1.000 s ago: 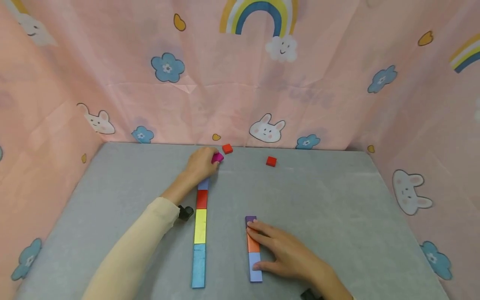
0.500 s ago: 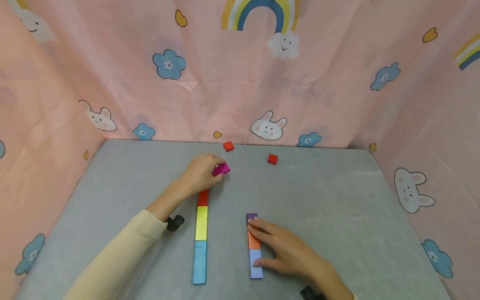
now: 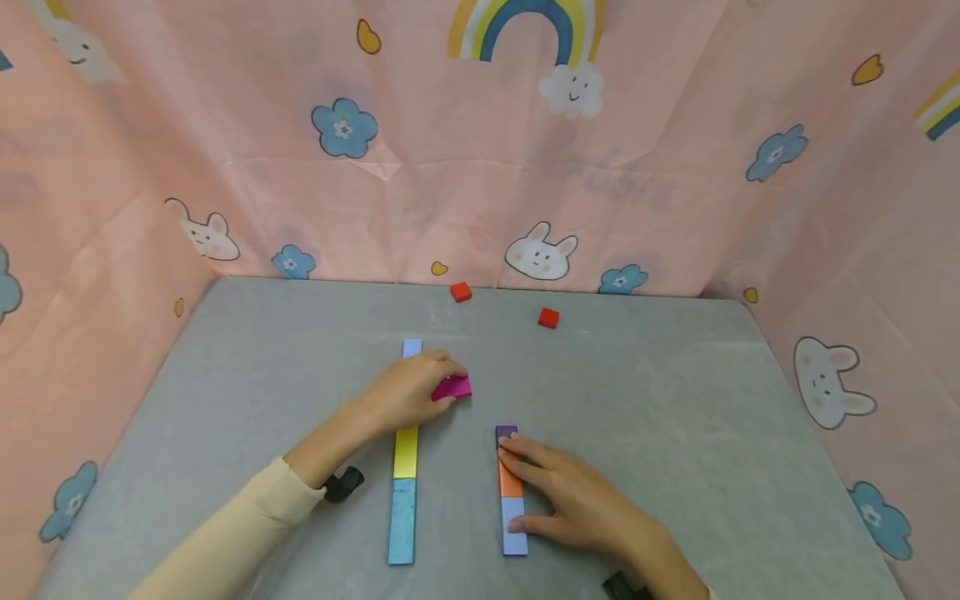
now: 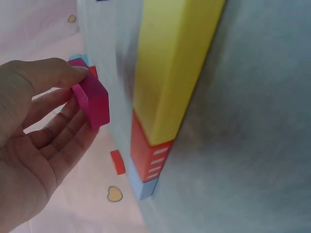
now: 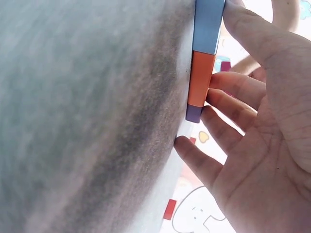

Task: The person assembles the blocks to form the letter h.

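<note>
My left hand [image 3: 408, 392] pinches a magenta block [image 3: 452, 387] between thumb and fingers, raised beside the left row of blocks. That row runs from a blue block [image 3: 402, 523] at the near end through a yellow block [image 3: 406, 454] to a light blue block [image 3: 412, 347] at the far end. A red block [image 4: 146, 150] between them shows in the left wrist view; the hand hides it from the head. My right hand [image 3: 573, 496] rests its extended fingers along a shorter row: purple block [image 3: 506, 432], orange block [image 3: 510, 481], light blue block [image 3: 514, 542].
Two small red blocks lie toward the back of the grey table [image 3: 660, 392], one red block [image 3: 461, 292] by the rear edge and another red block [image 3: 548, 317] further right. A pink printed curtain [image 3: 660, 192] rises behind the table and along both sides.
The left hand has brought the magenta block nearer to the person and slightly right, uncovering the far end of the left row. My right hand keeps its place on the shorter row.
</note>
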Demonstrator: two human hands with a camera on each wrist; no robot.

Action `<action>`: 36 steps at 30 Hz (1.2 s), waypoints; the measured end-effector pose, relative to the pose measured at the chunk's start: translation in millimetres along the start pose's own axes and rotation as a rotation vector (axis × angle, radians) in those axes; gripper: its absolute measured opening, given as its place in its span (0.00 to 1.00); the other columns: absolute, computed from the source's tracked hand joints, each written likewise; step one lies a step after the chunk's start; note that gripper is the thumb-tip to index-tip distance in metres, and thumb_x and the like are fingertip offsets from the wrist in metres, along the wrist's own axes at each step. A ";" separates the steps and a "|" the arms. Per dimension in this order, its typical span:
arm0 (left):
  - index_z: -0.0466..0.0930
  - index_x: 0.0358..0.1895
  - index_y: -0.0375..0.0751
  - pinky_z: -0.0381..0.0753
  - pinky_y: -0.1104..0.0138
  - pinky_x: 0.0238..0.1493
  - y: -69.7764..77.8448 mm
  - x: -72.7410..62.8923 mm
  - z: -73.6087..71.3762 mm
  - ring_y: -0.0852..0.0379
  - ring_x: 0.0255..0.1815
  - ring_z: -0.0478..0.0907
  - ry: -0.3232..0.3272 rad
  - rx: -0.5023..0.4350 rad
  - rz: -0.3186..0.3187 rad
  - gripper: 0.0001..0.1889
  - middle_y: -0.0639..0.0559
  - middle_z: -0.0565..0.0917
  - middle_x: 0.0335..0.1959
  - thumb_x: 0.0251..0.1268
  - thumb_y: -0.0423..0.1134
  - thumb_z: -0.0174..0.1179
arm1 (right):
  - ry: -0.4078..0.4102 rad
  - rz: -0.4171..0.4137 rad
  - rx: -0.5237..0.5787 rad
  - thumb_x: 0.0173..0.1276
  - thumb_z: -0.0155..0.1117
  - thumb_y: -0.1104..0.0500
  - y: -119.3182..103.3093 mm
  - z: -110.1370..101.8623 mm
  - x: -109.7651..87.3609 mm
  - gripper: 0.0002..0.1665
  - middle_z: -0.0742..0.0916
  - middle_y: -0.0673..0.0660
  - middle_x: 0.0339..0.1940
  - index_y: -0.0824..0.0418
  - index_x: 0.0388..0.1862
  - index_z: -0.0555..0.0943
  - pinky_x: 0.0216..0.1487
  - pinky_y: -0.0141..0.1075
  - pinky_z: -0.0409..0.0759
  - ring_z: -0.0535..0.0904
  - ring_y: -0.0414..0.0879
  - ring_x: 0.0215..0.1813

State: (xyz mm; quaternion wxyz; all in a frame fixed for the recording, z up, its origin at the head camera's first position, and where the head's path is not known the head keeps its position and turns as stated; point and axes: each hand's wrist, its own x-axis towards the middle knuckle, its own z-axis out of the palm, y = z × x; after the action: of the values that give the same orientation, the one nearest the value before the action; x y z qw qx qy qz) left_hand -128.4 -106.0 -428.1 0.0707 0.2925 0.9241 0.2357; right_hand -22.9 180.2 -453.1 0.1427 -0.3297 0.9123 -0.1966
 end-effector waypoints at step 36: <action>0.87 0.59 0.37 0.91 0.59 0.53 -0.2 -23.1 21.2 0.52 0.49 0.84 -0.025 0.056 0.053 0.18 0.46 0.88 0.51 0.67 0.33 0.72 | 0.014 -0.020 0.000 0.69 0.69 0.31 0.4 0.9 -0.3 0.50 0.70 0.50 0.85 0.54 0.82 0.69 0.76 0.55 0.77 0.72 0.51 0.81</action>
State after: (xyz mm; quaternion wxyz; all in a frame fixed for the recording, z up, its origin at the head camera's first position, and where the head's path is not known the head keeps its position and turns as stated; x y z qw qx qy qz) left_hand -103.9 -111.0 -447.0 0.0677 0.3216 0.9213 0.2080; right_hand -22.5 180.5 -454.0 0.1344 -0.3375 0.9099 -0.2003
